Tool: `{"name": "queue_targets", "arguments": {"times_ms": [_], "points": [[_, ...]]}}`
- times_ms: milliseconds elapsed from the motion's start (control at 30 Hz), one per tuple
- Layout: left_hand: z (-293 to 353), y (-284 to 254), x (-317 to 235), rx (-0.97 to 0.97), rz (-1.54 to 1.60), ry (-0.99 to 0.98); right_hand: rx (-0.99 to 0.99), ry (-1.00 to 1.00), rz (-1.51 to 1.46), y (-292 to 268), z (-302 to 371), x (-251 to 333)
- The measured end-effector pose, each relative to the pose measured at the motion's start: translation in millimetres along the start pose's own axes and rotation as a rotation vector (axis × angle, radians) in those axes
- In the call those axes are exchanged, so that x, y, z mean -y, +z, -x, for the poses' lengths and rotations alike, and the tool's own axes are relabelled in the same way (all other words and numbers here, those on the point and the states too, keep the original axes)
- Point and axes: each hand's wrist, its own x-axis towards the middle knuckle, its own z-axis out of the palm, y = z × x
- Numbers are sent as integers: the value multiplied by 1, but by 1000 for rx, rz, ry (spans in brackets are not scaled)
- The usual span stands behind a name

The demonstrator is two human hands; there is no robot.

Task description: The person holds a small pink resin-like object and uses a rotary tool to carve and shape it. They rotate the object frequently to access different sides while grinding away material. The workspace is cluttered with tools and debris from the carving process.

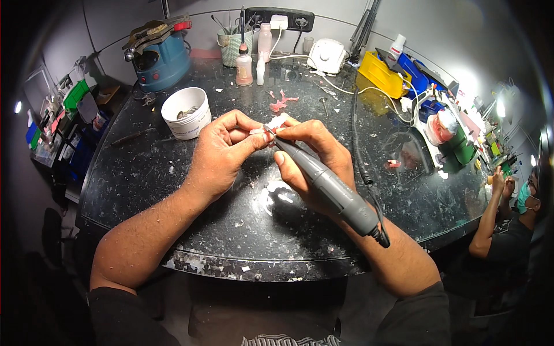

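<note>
Two hands of ours, the left hand (222, 147) and the right hand (326, 151), meet above the black table (225, 230). With the left hand we pinch a small white-and-pink piece (278, 121) between thumb and fingers. We have the right hand closed around a grey handpiece (329, 183), its narrow tip at the piece; we cannot tell whether the two touch. A cable (379, 222) leaves the handpiece's rear end. Left of our hands we see a white tub (187, 128). Beyond them lies a branching pink scrap (281, 104); farther back stand a pink bottle (244, 75) and a blue machine (164, 69). Off to our right, another person (508, 242) has both hands raised.
</note>
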Motion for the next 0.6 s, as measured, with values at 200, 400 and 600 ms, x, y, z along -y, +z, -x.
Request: {"name": "queue_targets", "arguments": {"times_ms": [200, 400, 600], "points": [[1, 5, -1, 8, 60, 7, -50, 76, -48, -1, 2, -3], [0, 5, -4, 7, 53, -25, -93, 110, -134, 1, 4, -5], [0, -1, 1, 9, 97, -60, -31, 50, -36, 1, 1, -2]]}}
